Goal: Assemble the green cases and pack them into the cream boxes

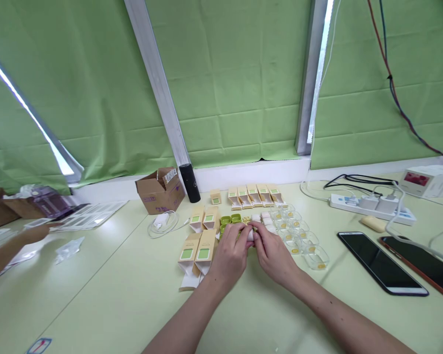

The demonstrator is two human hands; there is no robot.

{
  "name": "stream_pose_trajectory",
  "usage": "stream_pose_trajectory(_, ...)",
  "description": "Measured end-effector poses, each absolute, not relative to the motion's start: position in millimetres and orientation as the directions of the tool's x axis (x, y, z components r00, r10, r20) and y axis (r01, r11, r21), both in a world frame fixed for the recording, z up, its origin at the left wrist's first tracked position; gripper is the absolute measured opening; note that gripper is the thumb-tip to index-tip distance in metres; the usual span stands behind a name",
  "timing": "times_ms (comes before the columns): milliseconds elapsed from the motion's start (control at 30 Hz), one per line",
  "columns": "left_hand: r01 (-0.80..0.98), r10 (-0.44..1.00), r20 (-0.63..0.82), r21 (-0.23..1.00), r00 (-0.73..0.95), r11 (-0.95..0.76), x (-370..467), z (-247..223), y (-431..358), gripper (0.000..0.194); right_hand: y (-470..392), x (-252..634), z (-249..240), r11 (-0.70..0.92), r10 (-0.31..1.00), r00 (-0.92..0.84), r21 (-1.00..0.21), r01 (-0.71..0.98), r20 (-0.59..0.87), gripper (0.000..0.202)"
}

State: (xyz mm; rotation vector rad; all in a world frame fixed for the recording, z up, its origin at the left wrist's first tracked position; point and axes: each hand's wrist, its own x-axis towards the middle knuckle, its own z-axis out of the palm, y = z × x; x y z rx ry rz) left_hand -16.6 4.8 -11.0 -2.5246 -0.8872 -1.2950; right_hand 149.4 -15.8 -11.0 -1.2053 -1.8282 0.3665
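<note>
Backdrop: green blinds cover the windows behind a pale green tabletop.
Cardboard box: open, at the tabletop's far edge, beside a black cylinder.
Phones: two dark phones lie flat at right, near a power strip.
Cartons: small tan cartons with green labels, just left of the hands.
Clear trays: rowed right of the hands.
Left hand: fingers curled, pinching a small white piece.
Right hand: fingers curled, gripping the same piece; both hands touching, mid-tabletop.
Other person: a hand at far left.
</note>
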Motion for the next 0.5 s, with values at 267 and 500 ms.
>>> stream_pose_trajectory(267,0.619,0.446,0.784,0.102,0.432,-0.779,-14.5,-12.9,2.8,0.037,-10.9,150.9,-16.2,0.527,0.819,-0.154,-0.618,0.583,0.552,0.041)
stream_pose_trajectory(500,0.655,0.434,0.797,0.065,0.420,-0.753,-11.3,-12.6,0.6,0.035,-12.5,150.4,-14.4,0.528,0.821,-0.157,-0.627,0.573,0.548,0.042)
